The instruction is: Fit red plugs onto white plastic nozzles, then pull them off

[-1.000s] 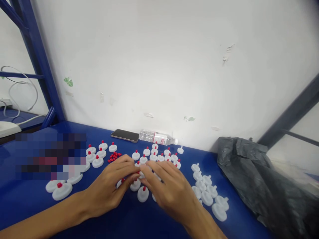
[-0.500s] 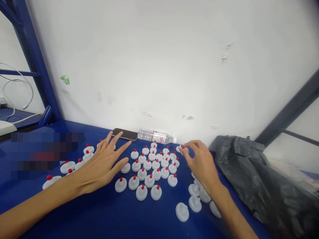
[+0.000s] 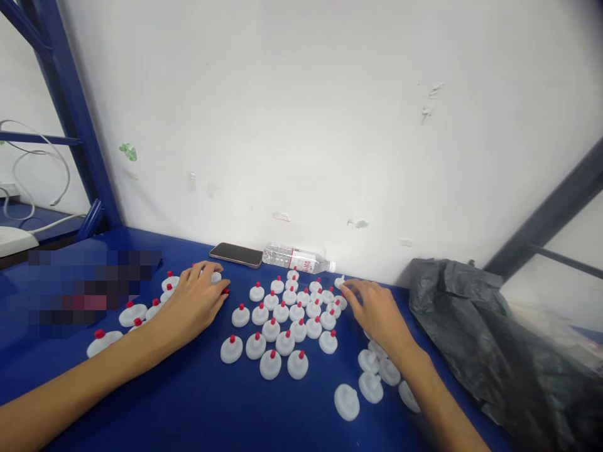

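Now the left hand (image 3: 193, 296), spread a moment ago, has curled down by the red caps (image 3: 226, 290), and the right hand (image 3: 379, 314) is at a bare-stemmed disc (image 3: 339, 282) near the tabletop's (image 3: 226, 408) far edge: both are at parts, though I cannot tell whether either grip is closed. Capped discs (image 3: 284, 343) fill the middle; a phone (image 3: 236, 254) and bottle (image 3: 306, 260) lie beneath a scuffed wall (image 3: 282, 125).

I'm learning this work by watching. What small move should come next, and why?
I'd suggest the right hand pinch and lift the bare-tipped white piece: that hand is right at it, and its tip shows no red, unlike many red-tipped pieces mid-table. The left hand is beside small red parts.
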Demonstrator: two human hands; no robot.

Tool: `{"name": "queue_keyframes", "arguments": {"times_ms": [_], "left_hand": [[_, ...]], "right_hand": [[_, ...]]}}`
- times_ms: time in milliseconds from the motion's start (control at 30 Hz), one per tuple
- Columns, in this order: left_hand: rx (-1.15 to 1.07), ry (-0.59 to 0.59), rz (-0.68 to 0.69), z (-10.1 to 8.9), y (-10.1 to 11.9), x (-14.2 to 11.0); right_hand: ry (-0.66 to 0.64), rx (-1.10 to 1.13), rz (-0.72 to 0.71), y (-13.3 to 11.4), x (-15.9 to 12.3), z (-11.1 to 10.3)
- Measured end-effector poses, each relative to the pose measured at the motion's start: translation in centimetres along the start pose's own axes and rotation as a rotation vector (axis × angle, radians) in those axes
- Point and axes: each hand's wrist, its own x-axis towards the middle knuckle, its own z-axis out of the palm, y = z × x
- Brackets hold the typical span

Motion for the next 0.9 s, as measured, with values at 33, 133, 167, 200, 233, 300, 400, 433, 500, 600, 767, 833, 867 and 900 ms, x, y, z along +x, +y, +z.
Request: {"name": "queue_keyframes", "arguments": {"times_ms": [33, 133, 167, 200, 233, 300, 400, 433, 500, 600, 767, 833, 867, 900], "left_hand": [[0.002, -0.005, 0.0, 0.1, -0.1, 0.0], [-0.003, -0.016, 0.009, 0.2, -0.2, 0.1], [-0.009, -0.019, 0.014, 0.1, -0.2, 0.1], [-0.015, -0.02, 0.019, 0.0, -0.1, 0.1], [-0.022, -0.02, 0.024, -0.1, 0.1, 0.1], [-0.037, -0.022, 0.031, -0.4, 0.4, 0.2], [-0.06, -0.027, 0.037, -0.7, 0.7, 0.2], [-0.068, -0.026, 0.036, -0.8, 0.8, 0.2], [-0.087, -0.018, 0.031, -0.9, 1.0, 0.2], [-0.122, 0.001, 0.03, -1.2, 1.2, 0.2], [-0.189, 0.046, 0.027, -2.0, 1.4, 0.5], [-0.218, 0.051, 0.022, -2.2, 1.4, 0.6], [-0.232, 0.049, 0.019, -2.1, 1.4, 0.5], [-0.244, 0.044, 0.016, -2.1, 1.3, 0.5]], "right_hand": [[0.014, -0.002, -0.002, 0.1, 0.1, 0.0], [0.008, -0.009, -0.01, 0.3, 0.6, 0.3], [-0.007, -0.012, -0.012, 0.5, 0.8, 0.5], [-0.025, -0.016, -0.013, 0.6, 1.0, 0.8], [-0.044, -0.02, -0.013, 0.7, 1.3, 1.2], [-0.074, -0.028, -0.012, 0.9, 1.6, 1.9], [-0.104, -0.032, -0.025, 1.2, 1.9, 2.8], [-0.107, -0.032, -0.032, 1.2, 1.8, 2.9], [-0.099, -0.029, -0.049, 1.1, 1.8, 2.7], [-0.05, -0.022, -0.071, 0.7, 1.6, 1.7], [0.095, -0.025, -0.062, -0.3, 1.3, -0.5], [0.161, -0.025, -0.045, -1.1, 1.0, -1.1], [0.195, -0.018, -0.044, -1.5, 0.8, -1.4], [0.224, -0.004, -0.05, -2.1, 0.6, -1.6]]}}
